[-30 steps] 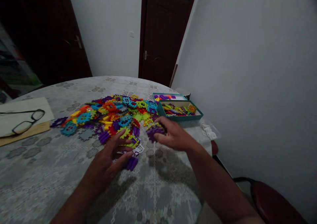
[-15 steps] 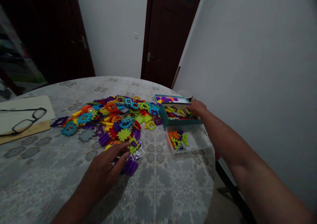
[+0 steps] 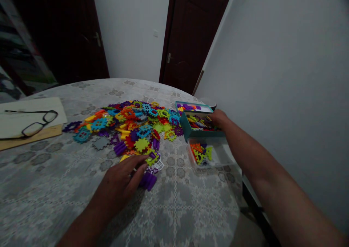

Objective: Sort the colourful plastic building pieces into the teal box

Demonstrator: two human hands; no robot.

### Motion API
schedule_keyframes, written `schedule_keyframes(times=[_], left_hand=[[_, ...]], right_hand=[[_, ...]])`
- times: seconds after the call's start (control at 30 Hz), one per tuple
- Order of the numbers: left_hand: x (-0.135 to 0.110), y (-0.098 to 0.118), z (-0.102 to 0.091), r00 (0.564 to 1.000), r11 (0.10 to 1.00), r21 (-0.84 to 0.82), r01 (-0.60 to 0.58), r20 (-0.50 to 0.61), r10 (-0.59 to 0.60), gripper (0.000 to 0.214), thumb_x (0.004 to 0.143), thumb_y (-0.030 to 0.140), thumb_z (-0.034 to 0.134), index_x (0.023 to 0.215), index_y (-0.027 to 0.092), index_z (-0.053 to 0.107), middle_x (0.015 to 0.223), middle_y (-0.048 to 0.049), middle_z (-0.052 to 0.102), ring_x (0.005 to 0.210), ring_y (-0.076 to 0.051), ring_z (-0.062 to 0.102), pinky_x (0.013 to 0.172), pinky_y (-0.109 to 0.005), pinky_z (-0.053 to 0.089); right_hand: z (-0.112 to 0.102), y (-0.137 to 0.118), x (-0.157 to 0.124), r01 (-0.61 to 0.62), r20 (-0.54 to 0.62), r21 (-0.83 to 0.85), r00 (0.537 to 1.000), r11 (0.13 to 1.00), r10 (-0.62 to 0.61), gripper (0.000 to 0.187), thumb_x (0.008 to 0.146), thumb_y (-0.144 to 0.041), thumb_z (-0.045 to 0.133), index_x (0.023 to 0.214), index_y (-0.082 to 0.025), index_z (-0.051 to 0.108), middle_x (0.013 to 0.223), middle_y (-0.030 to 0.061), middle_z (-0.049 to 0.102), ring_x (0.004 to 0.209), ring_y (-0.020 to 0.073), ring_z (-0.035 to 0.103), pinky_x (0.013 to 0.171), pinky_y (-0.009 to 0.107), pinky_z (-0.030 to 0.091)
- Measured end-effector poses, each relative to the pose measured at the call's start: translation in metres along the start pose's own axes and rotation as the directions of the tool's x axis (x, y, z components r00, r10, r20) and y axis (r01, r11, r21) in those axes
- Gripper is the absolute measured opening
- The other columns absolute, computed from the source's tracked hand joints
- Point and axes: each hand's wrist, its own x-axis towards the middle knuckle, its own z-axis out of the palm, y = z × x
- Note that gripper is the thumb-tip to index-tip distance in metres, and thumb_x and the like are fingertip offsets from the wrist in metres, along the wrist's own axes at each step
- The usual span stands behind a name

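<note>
My left hand (image 3: 124, 176) rests at the near edge of a heap of colourful plastic building pieces (image 3: 133, 127), its thumb and fingers apart. Its fingertips touch or almost touch a lime-green square piece (image 3: 152, 157). Purple ribbed pieces (image 3: 148, 180) and a white lattice piece (image 3: 159, 164) lie close by. My right hand (image 3: 219, 118) reaches into the right end of a teal box (image 3: 203, 133) that holds many mixed pieces. Its fingers are hidden behind the hand, so what they hold is not visible.
The box's lid (image 3: 178, 103), with purple and orange pieces, stands behind it. A clear plastic tray (image 3: 218, 159) holding triangular pieces is in front. Glasses (image 3: 34, 128) lie on papers (image 3: 58, 110) at the left. A patterned cloth (image 3: 174, 210) covers the round table; a wall rises at right.
The view has shifted, so everything sits slightly further right. My right hand has gone a little lower into the teal box. My left hand stays by the lime-green piece.
</note>
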Motion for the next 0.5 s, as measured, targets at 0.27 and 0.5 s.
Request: schedule_keyframes(times=[0.27, 0.5], left_hand=[[0.001, -0.003, -0.003, 1.000, 1.000, -0.028, -0.009, 0.005, 0.010, 0.040, 0.102, 0.052, 0.058, 0.122, 0.024, 0.080, 0.114, -0.0104, 0.085, 0.096, -0.029, 0.082, 0.093, -0.040, 0.065], [0.001, -0.007, 0.001, 1.000, 1.000, 0.028, -0.013, 0.027, 0.012, 0.039, 0.101, 0.049, 0.058, 0.122, 0.022, 0.078, 0.116, -0.0144, 0.084, 0.104, -0.032, 0.080, 0.099, -0.047, 0.062]], right_hand=[[-0.047, 0.005, -0.049, -0.056, -0.073, 0.057, 0.995, 0.997, 0.060, 0.036, 0.100, -0.023, 0.054, 0.118, -0.009, 0.082, 0.114, 0.0206, 0.081, 0.103, 0.0263, 0.076, 0.083, 0.029, 0.051], [-0.040, -0.062, -0.228, 0.483, -0.162, 0.531, 0.864, 0.696, -0.476, 0.026, 0.104, -0.034, 0.054, 0.103, -0.024, 0.078, 0.098, 0.0052, 0.080, 0.091, 0.0229, 0.073, 0.086, 0.034, 0.054]])
